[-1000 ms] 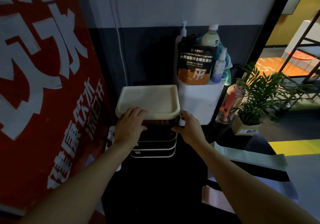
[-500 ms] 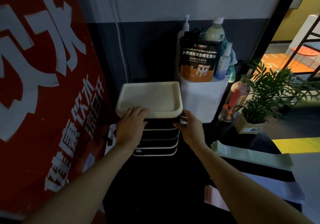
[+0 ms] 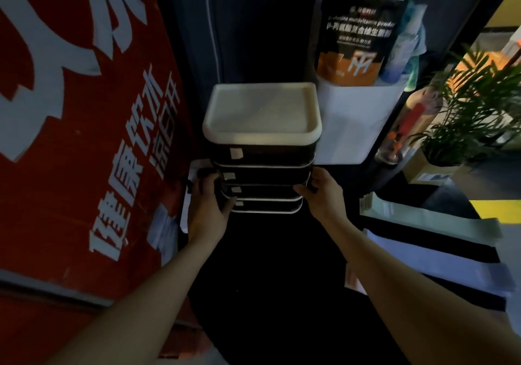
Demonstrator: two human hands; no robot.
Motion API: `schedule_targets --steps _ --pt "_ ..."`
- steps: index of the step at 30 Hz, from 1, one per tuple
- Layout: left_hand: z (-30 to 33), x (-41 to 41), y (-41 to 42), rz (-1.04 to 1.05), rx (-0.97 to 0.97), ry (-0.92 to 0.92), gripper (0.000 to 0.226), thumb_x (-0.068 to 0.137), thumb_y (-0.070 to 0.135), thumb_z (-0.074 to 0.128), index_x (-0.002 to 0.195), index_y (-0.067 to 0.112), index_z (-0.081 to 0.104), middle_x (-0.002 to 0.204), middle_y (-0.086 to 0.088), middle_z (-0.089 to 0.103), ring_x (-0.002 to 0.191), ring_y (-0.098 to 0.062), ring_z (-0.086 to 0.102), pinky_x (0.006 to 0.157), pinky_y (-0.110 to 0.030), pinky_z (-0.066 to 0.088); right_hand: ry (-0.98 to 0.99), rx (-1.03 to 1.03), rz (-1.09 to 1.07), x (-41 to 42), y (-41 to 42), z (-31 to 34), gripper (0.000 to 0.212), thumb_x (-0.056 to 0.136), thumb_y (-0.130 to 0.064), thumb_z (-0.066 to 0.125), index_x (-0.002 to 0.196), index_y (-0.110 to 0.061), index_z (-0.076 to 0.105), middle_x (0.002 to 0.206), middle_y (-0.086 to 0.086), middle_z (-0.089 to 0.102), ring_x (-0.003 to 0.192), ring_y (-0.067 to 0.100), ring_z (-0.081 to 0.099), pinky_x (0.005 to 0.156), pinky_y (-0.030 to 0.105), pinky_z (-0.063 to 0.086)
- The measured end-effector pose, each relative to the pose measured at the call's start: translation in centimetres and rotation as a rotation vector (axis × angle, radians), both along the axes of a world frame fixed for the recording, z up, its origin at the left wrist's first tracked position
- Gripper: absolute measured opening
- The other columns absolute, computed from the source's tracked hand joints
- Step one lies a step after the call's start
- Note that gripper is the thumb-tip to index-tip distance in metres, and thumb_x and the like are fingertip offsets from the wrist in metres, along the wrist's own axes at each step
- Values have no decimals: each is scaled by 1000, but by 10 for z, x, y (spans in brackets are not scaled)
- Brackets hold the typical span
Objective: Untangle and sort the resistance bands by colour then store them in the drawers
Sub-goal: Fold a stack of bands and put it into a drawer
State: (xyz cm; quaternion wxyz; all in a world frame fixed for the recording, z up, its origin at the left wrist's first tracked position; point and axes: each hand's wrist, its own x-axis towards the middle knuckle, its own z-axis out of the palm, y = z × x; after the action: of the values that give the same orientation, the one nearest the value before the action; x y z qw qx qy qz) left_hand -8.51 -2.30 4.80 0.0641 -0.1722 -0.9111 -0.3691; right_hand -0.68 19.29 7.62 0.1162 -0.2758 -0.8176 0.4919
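1. Head view: a small drawer unit (image 3: 260, 150) stood on a dark table (image 3: 267, 280), with a cream top tray over four dark drawers, all pushed in. Pale labels sat at each drawer's left front.
2. Left hand (image 3: 208, 209) gripped the unit's lower left corner, fingers curled around the side beside the lower drawers.
3. Right hand (image 3: 321, 195) clasped the lower right side, fingers bent onto the edge, thumb at the front.
4. Resistance bands lay flat on the table to the right, well apart from the unit: a pale green band (image 3: 428, 221) farthest back, a black band (image 3: 431, 244) just beside it, then a lilac band (image 3: 439, 266). A pink band (image 3: 353, 280) showed partly behind the right forearm.
5. A red banner (image 3: 70, 139) leaned at left; a white bin (image 3: 352, 122) and a potted plant (image 3: 465, 119) stood at right.
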Motion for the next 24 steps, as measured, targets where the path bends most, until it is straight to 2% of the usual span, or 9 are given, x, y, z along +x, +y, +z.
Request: schedule_targets --steps 5,8,9,13,17,20,24 --pt "-7 -20 19 109 252 -198 78 82 21 70 144 6 26 147 -9 32 135 -20 32 103 -15 23 51 16 -14 -12 -8 -12 62 79 -21 72 134 -23 44 131 2 55 119 20 53 101 38 44" --pt "-9 -27 28 53 366 -275 80 82 26 70 145 14 22 147 -3 35 135 -16 35 112 -28 29 90 -33 -20 -15 -15 -18 66 80 -20 71 136 -27 38 132 -1 53 121 17 51 101 31 42" --pt "-11 -26 28 57 401 -290 79 82 25 70 145 16 24 146 -2 38 133 -15 38 112 -31 31 103 -48 -28 -15 -17 -19 68 80 -19 71 138 -28 36 133 -2 53 122 16 50 101 29 41" --pt "-12 -14 23 97 462 -280 68 88 20 64 145 16 28 139 3 44 128 -11 43 109 -28 35 114 -70 -72 -6 -26 -23 67 82 -18 70 138 -28 36 131 -3 54 121 14 51 101 27 41" --pt "-5 6 14 111 531 -286 60 89 16 62 142 15 35 138 1 47 127 -13 45 109 -35 38 80 -92 -134 10 -35 -25 66 83 -25 68 140 -24 35 133 -2 52 122 14 51 103 36 43" --pt "1 23 7 134 562 -307 59 88 17 63 141 12 38 138 -2 49 128 -15 46 108 -33 39 80 -74 -175 23 -42 -22 58 83 -26 68 134 -21 40 130 -2 52 118 14 52 98 34 43" --pt "5 43 -5 170 531 -296 55 86 19 66 135 10 42 125 6 50 117 -7 47 103 -29 42 82 -50 -202 38 -51 -24 53 80 -28 71 123 -20 41 123 -1 51 112 17 54 95 39 47"
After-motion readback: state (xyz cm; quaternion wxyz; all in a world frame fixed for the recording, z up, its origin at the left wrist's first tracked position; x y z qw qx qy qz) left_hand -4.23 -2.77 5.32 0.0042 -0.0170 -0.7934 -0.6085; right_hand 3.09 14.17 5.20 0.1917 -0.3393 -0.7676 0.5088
